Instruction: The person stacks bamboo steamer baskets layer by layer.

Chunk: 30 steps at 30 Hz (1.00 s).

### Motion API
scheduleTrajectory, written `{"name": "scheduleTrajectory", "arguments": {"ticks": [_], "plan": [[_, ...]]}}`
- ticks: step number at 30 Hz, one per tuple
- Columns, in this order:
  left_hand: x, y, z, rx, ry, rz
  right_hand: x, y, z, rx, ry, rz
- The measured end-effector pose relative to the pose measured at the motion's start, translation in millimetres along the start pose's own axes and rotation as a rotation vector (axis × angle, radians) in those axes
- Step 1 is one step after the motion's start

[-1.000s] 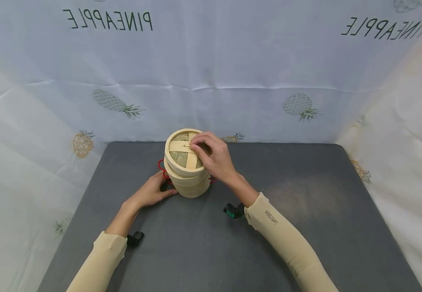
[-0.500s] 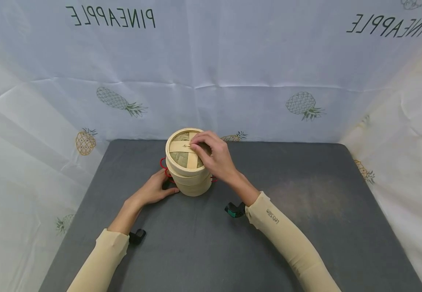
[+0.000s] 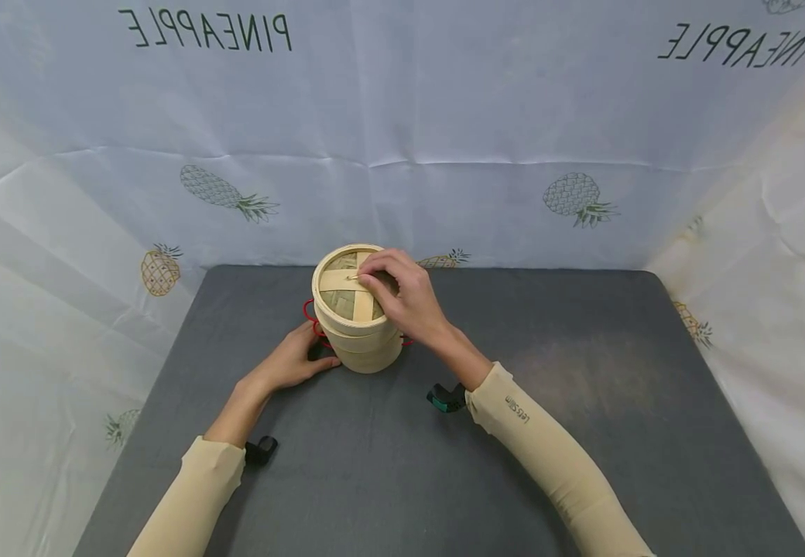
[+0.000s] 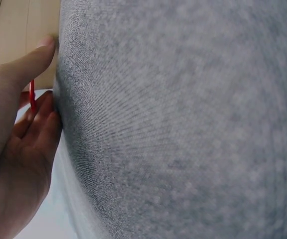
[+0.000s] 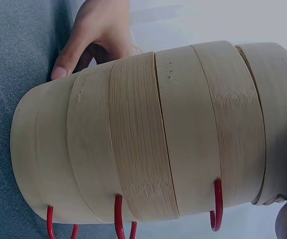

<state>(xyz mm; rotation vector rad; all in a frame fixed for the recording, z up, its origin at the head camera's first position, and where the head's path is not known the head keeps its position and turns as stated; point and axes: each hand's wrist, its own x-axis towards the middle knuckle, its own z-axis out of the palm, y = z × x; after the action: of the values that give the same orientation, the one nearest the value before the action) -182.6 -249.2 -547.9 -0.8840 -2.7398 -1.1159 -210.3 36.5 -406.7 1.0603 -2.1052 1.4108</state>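
Note:
A stacked bamboo steamer (image 3: 365, 357) with a woven lid (image 3: 338, 300) stands upright near the back of the table. My right hand (image 3: 409, 298) pinches the small loop at the lid's centre between thumb and fingertips. Low on the steamer's left side, my left hand (image 3: 292, 360) holds the bottom tier, thumb along the front and fingers reaching round behind. The left wrist view shows that thumb against the bamboo wall (image 4: 41, 20) and the fingers beside a red handle (image 4: 32, 94). In the right wrist view, tiers (image 5: 188, 124) sit on one another, with several red handles (image 5: 118, 216) along one side.
The dark grey table (image 3: 514, 480) ends just behind the steamer. A pale pineapple-print curtain (image 3: 402, 100) hangs at the back and along both sides. Black wrist cameras (image 3: 447, 398) jut from both wrists, low over the tabletop.
Both hands keep their places on the steamer and its lid. Only the head view has shifted slightly.

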Motion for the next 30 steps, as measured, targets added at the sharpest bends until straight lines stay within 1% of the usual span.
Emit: {"name": "scheduleTrajectory", "arguments": {"ticks": [5, 12, 13, 14, 19, 21, 22, 24, 25, 28, 29, 30], "plan": [[1.5, -6.7, 4.4, 0.026, -0.013, -0.017, -0.5, 0.1, -1.9, 0.0, 0.001, -0.002], [3.6, -6.8, 5.7, 0.018, -0.009, -0.003, -1.5, 1.1, -3.1, -0.011, 0.002, -0.01], [3.4, -8.3, 6.4, 0.021, -0.01, -0.009, -1.5, 1.2, -3.0, -0.013, 0.003, -0.01], [3.9, -6.5, 5.9, 0.015, -0.011, -0.011, -1.5, 1.4, -2.8, -0.014, 0.003, -0.011], [0.8, -13.8, 7.5, 0.037, -0.029, -0.048, -0.7, 2.0, 0.1, -0.013, 0.001, -0.026], [-1.1, -13.2, 6.4, 0.039, -0.024, -0.06, -0.1, 2.0, 1.9, -0.014, -0.002, -0.036], [-2.3, -12.5, 5.8, 0.037, -0.018, -0.048, 0.0, 1.7, 2.5, -0.014, -0.003, -0.041], [-2.1, 0.0, 1.1, 0.024, -0.01, -0.045, 0.3, 1.1, 3.2, -0.017, -0.001, -0.047], [-1.4, 5.6, -0.7, 0.021, -0.011, -0.054, 0.2, 1.1, 3.0, -0.019, -0.002, -0.047], [1.7, 25.2, -7.2, 0.035, -0.039, -0.078, -0.1, 1.0, 1.7, -0.021, -0.003, -0.043], [3.1, 31.8, -9.1, 0.038, -0.05, -0.1, 0.0, 1.2, 1.4, -0.023, -0.004, -0.039], [3.5, 33.6, -9.5, 0.04, -0.056, -0.111, 0.2, 1.1, 1.2, -0.023, -0.006, -0.035]]}}
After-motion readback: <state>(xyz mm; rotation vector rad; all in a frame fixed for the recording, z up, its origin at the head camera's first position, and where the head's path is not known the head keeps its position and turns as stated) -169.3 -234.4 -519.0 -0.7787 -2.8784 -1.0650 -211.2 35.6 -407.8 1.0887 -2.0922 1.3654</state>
